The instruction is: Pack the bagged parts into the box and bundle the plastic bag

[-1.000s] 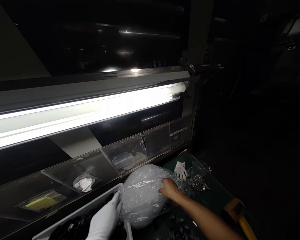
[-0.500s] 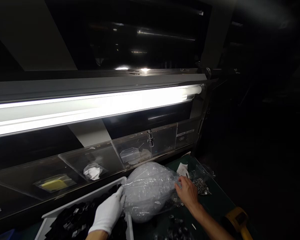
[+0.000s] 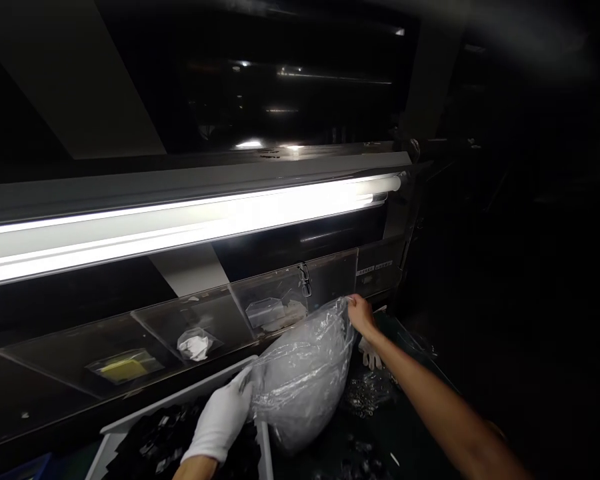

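Note:
A large clear plastic bag (image 3: 305,380), filled out and wrinkled, hangs between my two hands over the bench. My right hand (image 3: 361,315), bare, is closed on the bag's upper right corner and holds it raised. My left hand (image 3: 221,413), in a white glove, grips the bag's left side; its fingertips are partly hidden by the plastic. Below that hand stands a pale tray (image 3: 266,445) of small black parts (image 3: 153,437). What the bag contains, if anything, I cannot make out.
Small shiny metal parts (image 3: 365,393) lie on the dark green bench right of the bag, near a white glove (image 3: 371,353). More dark pieces (image 3: 357,460) lie at the front. A lit tube lamp (image 3: 260,213) runs above clear panels (image 3: 180,327). A blue bin edge (image 3: 30,467) shows lower left.
My right hand has taken hold of the bag's right end and lifted it up, stretching the bag taller. The gloved left hand stays at the bag's left side.

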A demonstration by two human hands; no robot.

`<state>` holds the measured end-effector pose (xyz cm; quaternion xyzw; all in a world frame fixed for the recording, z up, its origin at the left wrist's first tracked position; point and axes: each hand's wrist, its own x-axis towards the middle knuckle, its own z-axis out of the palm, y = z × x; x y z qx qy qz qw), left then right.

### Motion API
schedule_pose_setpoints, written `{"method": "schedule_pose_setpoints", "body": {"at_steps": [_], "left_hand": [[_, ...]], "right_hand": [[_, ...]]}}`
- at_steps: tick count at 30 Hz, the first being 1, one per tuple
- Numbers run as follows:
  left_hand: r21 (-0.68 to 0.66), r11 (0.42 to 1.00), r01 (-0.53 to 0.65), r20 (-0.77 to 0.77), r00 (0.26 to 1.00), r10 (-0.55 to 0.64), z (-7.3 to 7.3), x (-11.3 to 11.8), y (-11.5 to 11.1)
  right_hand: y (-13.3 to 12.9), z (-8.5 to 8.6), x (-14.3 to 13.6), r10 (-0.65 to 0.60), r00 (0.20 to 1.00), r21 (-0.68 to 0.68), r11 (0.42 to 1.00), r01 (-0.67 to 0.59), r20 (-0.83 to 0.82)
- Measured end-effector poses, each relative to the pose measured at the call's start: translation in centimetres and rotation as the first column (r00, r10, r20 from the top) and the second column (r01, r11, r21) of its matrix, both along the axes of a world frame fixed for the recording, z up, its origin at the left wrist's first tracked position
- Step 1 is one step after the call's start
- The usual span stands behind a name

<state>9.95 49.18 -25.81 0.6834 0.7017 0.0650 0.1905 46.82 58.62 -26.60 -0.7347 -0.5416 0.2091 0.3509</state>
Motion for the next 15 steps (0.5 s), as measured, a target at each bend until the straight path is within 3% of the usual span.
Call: {"method": "schedule_pose_setpoints", "body": {"at_steps": [3, 6, 10, 13, 15], "left_hand": [[0.004, 1.0, -0.006, 0.027, 1.0, 0.006, 1.4, -0.1, -1.2], [-0.017, 1.0, -0.01, 0.003, 1.0, 0.01, 1.5, -0.3, -2.9], [-0.055, 0.993, -0.106, 0.115, 0.987, 0.112, 1.2, -0.5, -5.9], [-0.108, 0.98, -0.166, 0.24, 0.953, 0.188, 1.7, 0.2, -8.7], [-0.184, 0.972, -0.143, 0.322, 0.926, 0.197, 2.3, 1.5, -10.4]], "right_hand": [[3.2, 3.9, -1.3, 0.161, 0.98, 0.048, 0.985, -0.168, 0.114], [4.1, 6.4, -3.6, 0.312, 0.921, 0.043, 0.943, -0.331, 0.235], [3.3, 8.1, -6.7, 0.413, 0.834, 0.031, 0.891, -0.454, 0.366], [3.0, 9.2, -8.0, 0.45, 0.788, 0.038, 0.859, -0.51, 0.421], [3.4, 10.0, -8.5, 0.468, 0.765, 0.044, 0.841, -0.54, 0.442]]}}
